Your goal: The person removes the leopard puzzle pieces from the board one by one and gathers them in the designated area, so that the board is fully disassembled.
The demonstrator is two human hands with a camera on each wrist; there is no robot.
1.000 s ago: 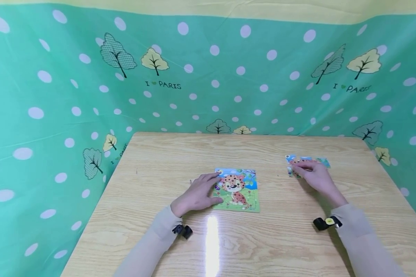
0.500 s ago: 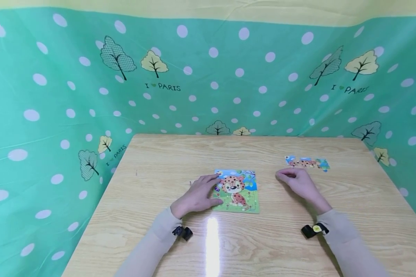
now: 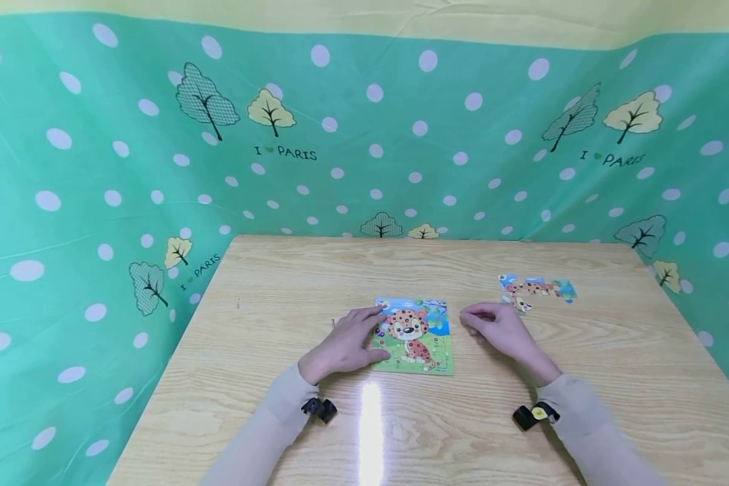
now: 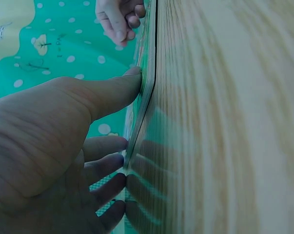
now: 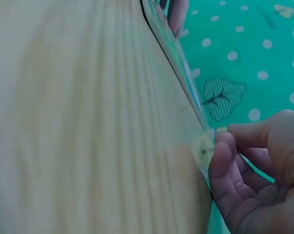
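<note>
A square leopard puzzle board (image 3: 410,337) lies flat on the table in the head view. My left hand (image 3: 346,342) lies over its left side, index finger at the upper-left part and thumb (image 4: 112,92) on the lower left. The fingers of that hand are fairly straight in the left wrist view. My right hand (image 3: 503,329) is just right of the board, thumb and index fingertips together, other fingers curled. I cannot tell whether a puzzle piece is between those fingertips. Loose puzzle pieces (image 3: 530,289) with leopard, sky and tree print lie behind my right hand.
The wooden table (image 3: 267,297) carries the board near its middle. Green polka-dot cloth (image 3: 316,162) hangs behind the table and at its sides. A bright light reflection (image 3: 371,432) crosses the tabletop in front of the board.
My right hand has moved left from the loose pieces toward the board, uncovering the pieces' lower-left part. The left hand has stayed on the board.
</note>
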